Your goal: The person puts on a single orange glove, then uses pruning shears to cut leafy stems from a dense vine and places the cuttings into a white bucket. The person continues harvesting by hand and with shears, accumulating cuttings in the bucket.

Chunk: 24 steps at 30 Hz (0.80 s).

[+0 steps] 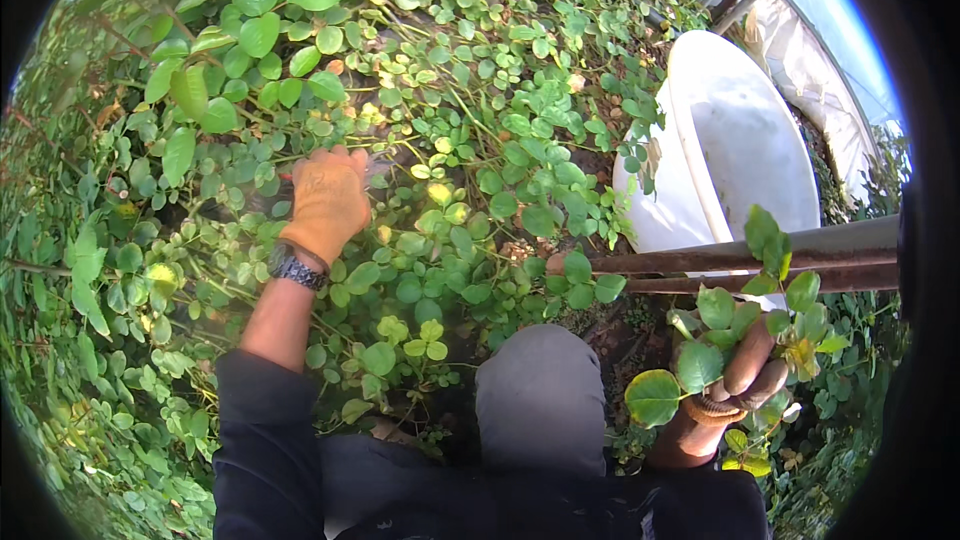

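My left hand (330, 198), in an orange work glove, reaches into the low leafy plants (420, 270) left of centre. Its fingers are curled closed, with their tips partly hidden. A bit of red shows on one side of the fist and a thin greyish piece on the other, too little to name. At the lower right, my right hand (748, 372) wears a darker brown glove and is closed round a bunch of leafy stems (700, 365). Green leaves, some yellowing, stick out around its fingers and cover part of the hand.
A large white tub (690, 180) lies tipped at the upper right. Rusty metal bars (780, 255) cross in front of it, near my right hand. My grey-clad knee (540, 400) is at lower centre. Plastic sheeting (800, 70) hangs behind the tub.
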Tool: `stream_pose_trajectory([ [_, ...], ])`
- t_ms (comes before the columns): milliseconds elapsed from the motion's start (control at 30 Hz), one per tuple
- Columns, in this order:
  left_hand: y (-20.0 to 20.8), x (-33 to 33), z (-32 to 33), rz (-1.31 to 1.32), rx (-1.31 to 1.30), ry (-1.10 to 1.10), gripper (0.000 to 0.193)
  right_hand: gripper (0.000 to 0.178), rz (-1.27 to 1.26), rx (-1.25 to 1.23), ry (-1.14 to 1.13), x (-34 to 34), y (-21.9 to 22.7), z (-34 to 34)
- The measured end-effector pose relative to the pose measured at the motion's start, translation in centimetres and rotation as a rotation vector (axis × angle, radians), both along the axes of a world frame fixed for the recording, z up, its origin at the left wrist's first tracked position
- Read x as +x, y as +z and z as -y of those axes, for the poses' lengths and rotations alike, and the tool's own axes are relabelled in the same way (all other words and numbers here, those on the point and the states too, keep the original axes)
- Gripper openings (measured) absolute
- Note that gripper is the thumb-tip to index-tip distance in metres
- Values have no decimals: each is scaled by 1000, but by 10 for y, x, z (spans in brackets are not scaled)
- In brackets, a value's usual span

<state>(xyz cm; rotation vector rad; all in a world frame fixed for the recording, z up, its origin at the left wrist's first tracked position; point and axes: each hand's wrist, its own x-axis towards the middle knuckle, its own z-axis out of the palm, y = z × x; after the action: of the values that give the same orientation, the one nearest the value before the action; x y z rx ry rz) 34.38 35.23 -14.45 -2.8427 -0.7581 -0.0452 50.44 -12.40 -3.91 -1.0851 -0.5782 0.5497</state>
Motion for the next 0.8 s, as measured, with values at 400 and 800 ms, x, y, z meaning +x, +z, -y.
stream_pose_trajectory([
  [400, -3, -7, -4, 121, -18, -85, 28, 43, 929, -933, -989, 207, 45, 126],
  [800, 6, -4, 1, 72, -22, -66, 31, 33, 944, -1498, -886, 239, -21, 142],
])
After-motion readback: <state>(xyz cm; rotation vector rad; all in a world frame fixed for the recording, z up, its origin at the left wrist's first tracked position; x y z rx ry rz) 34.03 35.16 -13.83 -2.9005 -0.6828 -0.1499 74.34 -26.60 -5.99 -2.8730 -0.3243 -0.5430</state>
